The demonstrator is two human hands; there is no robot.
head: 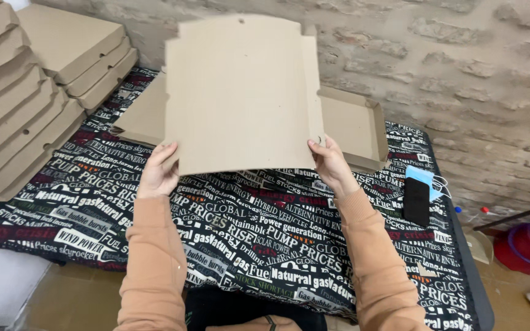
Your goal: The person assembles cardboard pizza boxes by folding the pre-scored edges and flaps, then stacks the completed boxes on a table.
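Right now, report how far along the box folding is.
Done: folded boxes stacked at left. In hand: left hand and right hand hold a flat cardboard sheet upright by its lower corners, not yet folded. Left: more flat sheets and a half-formed box lie behind it.

The cardboard sheet [240,92] is plain tan. Beneath it, the cloth [265,227] is black with white, red and green lettering. Right of the sheet lie a black phone [416,201] and a blue mask [423,176].
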